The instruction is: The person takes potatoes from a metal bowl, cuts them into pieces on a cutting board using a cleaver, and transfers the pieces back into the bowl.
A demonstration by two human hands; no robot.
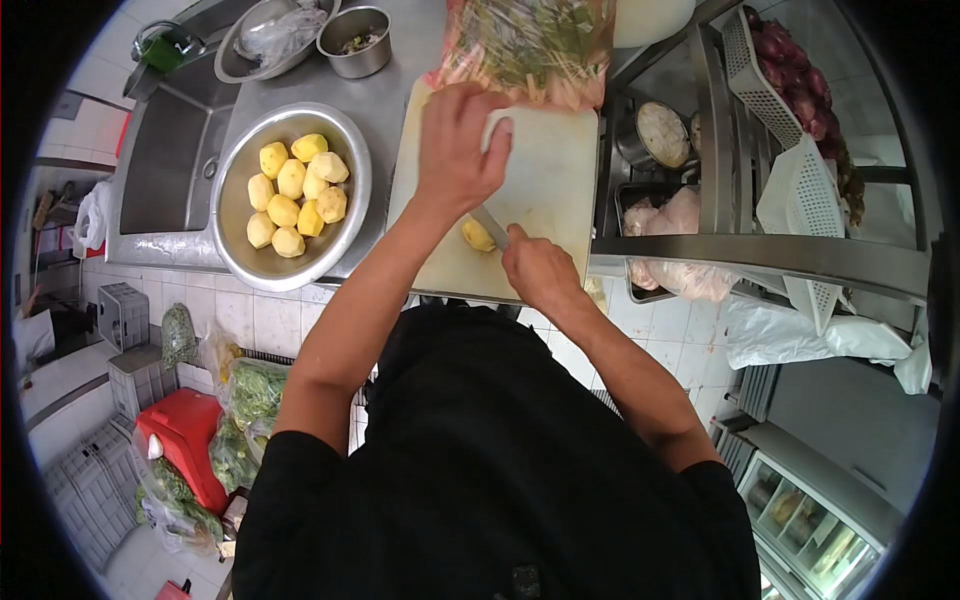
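My right hand (540, 268) is closed round the handle of a knife (489, 226) over the white cutting board (550, 180). Beside the blade, on its left, a yellow peeled potato piece (478, 235) lies on the board. Above the board and farther forward is my left hand (463, 145), its fingers apart and nothing visible in it. To the left stands a large metal bowl (354, 190) with several peeled potatoes (291, 178) inside.
A plastic bag of green vegetables (530, 45) lies at the board's far edge. Behind the bowl stand a small metal pot (356, 62) and a basin (232, 62). A sink (165, 165) is on the left, a metal rack (715, 130) on the right.
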